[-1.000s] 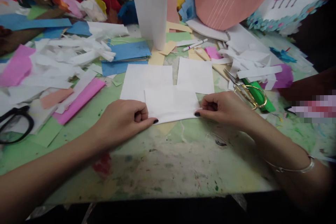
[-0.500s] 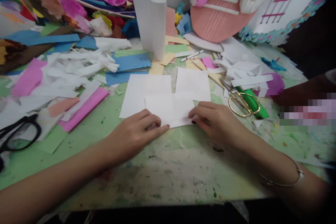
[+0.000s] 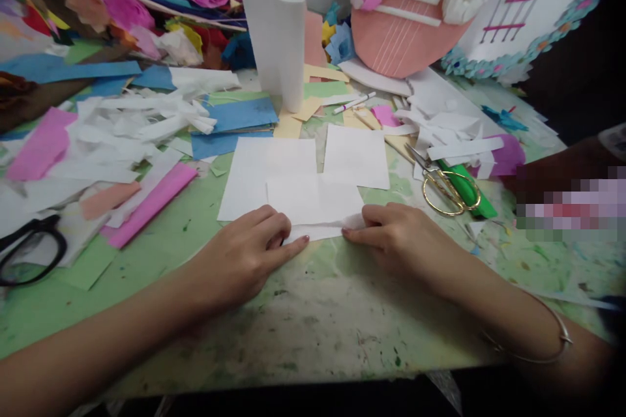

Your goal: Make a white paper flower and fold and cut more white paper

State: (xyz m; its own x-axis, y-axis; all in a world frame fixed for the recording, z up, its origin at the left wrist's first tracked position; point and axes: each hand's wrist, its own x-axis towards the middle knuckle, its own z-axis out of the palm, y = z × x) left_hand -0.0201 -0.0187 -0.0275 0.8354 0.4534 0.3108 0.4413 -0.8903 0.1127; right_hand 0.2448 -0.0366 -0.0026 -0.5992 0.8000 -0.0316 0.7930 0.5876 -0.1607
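Observation:
A white sheet of paper (image 3: 303,199) lies in front of me, its near edge turned in a narrow fold. My left hand (image 3: 252,247) is closed on the left end of that fold, thumb stretched along the edge and the other fingers curled. At the right end, my right hand (image 3: 403,234) pinches the fold between thumb and curled fingers. The paper's corners are hidden under both hands. Beyond it rest two more white pieces, a larger sheet (image 3: 259,159) partly beneath it on the left and a smaller square (image 3: 357,156) on the right.
Gold-handled scissors (image 3: 452,192) lie right of my right hand, black-handled scissors (image 3: 34,251) at far left. White paper scraps (image 3: 141,117) and a pink roll (image 3: 151,205) cover the left side. A white paper roll (image 3: 288,52) stands at the back. Another person's arm (image 3: 557,159) reaches in at right.
My right hand has shifted slightly left and its thumb now presses along the near edge. The fold there shows as a raised strip. My left hand has hardly moved.

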